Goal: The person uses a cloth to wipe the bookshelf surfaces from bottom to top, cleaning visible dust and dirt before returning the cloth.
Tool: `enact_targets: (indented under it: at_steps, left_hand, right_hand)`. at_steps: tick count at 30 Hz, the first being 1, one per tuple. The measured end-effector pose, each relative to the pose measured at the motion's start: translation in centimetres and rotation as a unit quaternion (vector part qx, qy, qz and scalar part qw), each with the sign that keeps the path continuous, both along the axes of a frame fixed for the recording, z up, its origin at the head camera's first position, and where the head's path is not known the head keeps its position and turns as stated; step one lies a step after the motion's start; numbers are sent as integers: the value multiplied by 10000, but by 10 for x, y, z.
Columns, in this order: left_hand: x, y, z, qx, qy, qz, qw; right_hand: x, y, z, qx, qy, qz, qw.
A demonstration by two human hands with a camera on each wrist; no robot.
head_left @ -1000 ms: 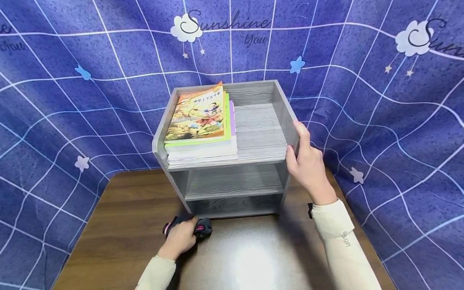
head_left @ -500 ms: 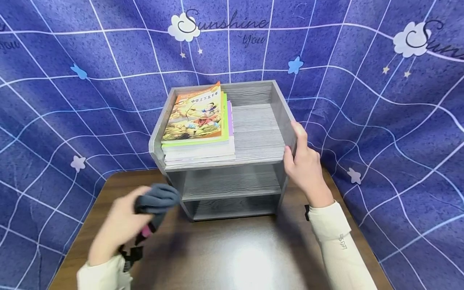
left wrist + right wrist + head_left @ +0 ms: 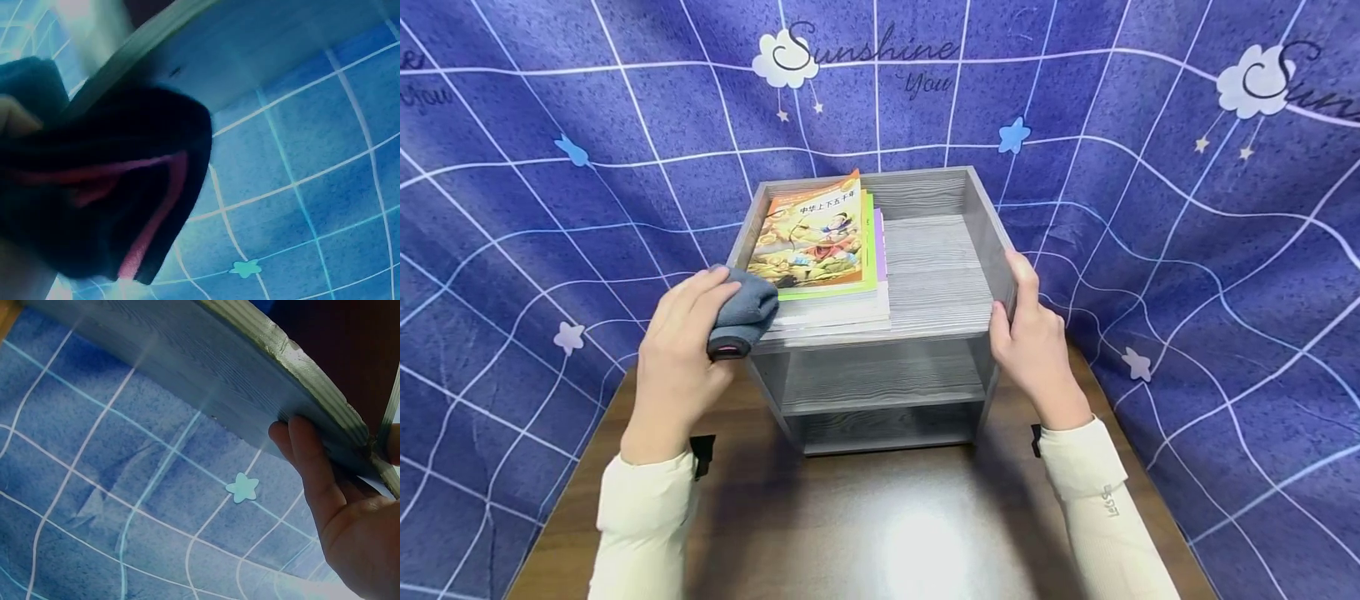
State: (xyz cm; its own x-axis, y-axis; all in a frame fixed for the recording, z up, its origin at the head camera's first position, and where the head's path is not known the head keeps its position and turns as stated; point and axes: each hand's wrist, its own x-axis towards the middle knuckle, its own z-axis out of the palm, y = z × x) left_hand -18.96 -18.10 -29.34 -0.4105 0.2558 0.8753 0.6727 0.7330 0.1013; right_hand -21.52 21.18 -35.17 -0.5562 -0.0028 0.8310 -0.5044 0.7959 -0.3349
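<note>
A folded grey-blue cloth (image 3: 748, 307) with dark edging is in my left hand (image 3: 679, 358), which grips it over the front of the shelf's left side panel. Pink trim shows on the cloth (image 3: 112, 134) in the left wrist view, where it wraps the panel's edge. My right hand (image 3: 1037, 346) holds the right side panel of the small grey wood-grain shelf (image 3: 928, 262), thumb inside and fingers outside. In the right wrist view, the fingers (image 3: 306, 456) lie along that panel's outer face.
Several stacked books (image 3: 816, 242) lie on the left half of the shelf's top, close by the cloth. Two lower compartments (image 3: 880, 379) face forward. The shelf stands on a brown wooden table (image 3: 850, 517), with a blue patterned curtain (image 3: 647, 125) behind and at both sides.
My left hand has lifted the cloth from the table by the shelf's lower left corner up to the top of the left panel. The right hand stays on the right panel.
</note>
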Motion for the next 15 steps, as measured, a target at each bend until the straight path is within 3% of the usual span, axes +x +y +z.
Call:
enact_targets:
  at_steps: [6, 15]
  left_hand:
    - [-3, 6, -12, 211, 123, 197, 9995]
    - [8, 13, -29, 676, 692, 125, 9952]
  right_hand:
    - [1, 0, 0, -6, 32, 2, 10000]
    - [0, 3, 0, -2, 112, 160, 9998]
